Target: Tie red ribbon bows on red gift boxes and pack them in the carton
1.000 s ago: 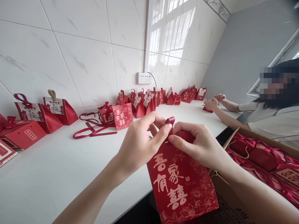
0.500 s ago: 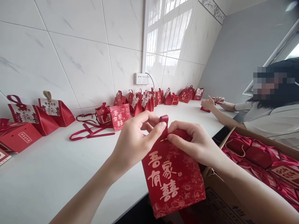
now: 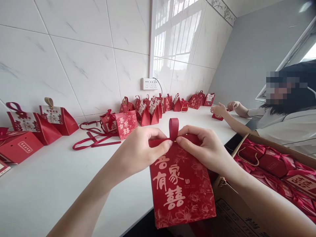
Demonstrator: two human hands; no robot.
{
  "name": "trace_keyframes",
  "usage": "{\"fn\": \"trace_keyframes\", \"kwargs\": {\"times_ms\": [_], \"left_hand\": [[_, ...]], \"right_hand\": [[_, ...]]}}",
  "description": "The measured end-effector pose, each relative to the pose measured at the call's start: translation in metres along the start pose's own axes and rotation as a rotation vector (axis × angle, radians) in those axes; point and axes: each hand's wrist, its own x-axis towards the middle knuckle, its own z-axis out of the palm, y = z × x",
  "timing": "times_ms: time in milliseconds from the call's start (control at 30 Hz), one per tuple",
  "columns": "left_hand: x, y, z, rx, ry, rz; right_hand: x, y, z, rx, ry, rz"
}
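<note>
A red gift box [image 3: 184, 187] with pale Chinese characters and a flower print hangs between my hands, just past the table's front edge. My left hand [image 3: 145, 148] pinches its top edge from the left, thumb in front and fingers behind. On the other side my right hand [image 3: 203, 148] grips the same edge the same way. Between the two thumbs a dark red ribbon loop [image 3: 174, 128] stands upright from the top, with a small gold-coloured bit at its base. The fingers behind the box are partly hidden.
Several red gift boxes [image 3: 154, 110] line the white table [image 3: 61, 177] along the tiled wall. Loose red ribbons [image 3: 96, 140] lie left of centre. A cardboard carton [image 3: 237, 143] full of red boxes stands at right. Beyond it a person [image 3: 283, 123] handles a small red box.
My left hand has let go of the ribbon loop and moved down onto the box's top edge. The loop now stands free and rounder. The box has turned slightly more upright.
</note>
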Motion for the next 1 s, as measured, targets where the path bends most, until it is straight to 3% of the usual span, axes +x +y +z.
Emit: {"fn": "trace_keyframes", "kwargs": {"times_ms": [200,500,1000], "left_hand": [[-0.0004,0.0028,0.006,0.006,0.032,0.056],[-0.0017,0.0032,0.011,-0.053,0.002,0.003],[0.002,-0.0023,0.0033,-0.138,-0.05,0.015]], "right_hand": [[-0.0017,-0.0022,-0.0025,-0.08,-0.003,-0.053],[-0.0028,-0.0006,-0.0043,-0.146,0.011,-0.11],[0.0024,0.0051,0.0001,-0.106,-0.019,-0.178]]}}
